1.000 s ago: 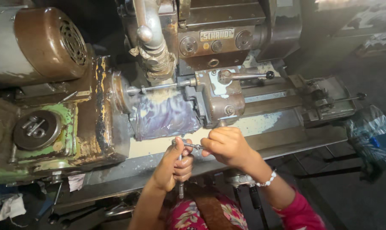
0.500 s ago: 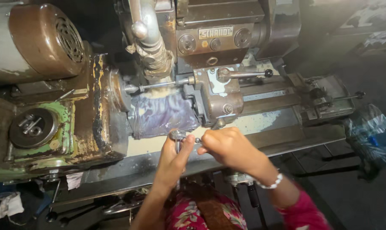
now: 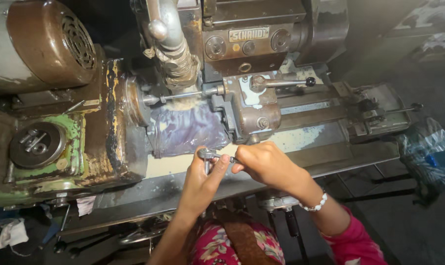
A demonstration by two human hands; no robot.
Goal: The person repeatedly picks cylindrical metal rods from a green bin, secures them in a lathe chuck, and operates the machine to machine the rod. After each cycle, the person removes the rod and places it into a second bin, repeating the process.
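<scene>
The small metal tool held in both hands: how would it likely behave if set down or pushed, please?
The metal tool looks rigid, so it probably won't flex. It seems slim between left hand and right hand, so likely light. On the oily-looking machine bed it might slide.

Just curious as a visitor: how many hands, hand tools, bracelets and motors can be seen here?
Hands: 2, left hand and right hand
Small metal tool, held by both: 1
White bead bracelet: 1
Brown motor: 1
Total: 5
</scene>
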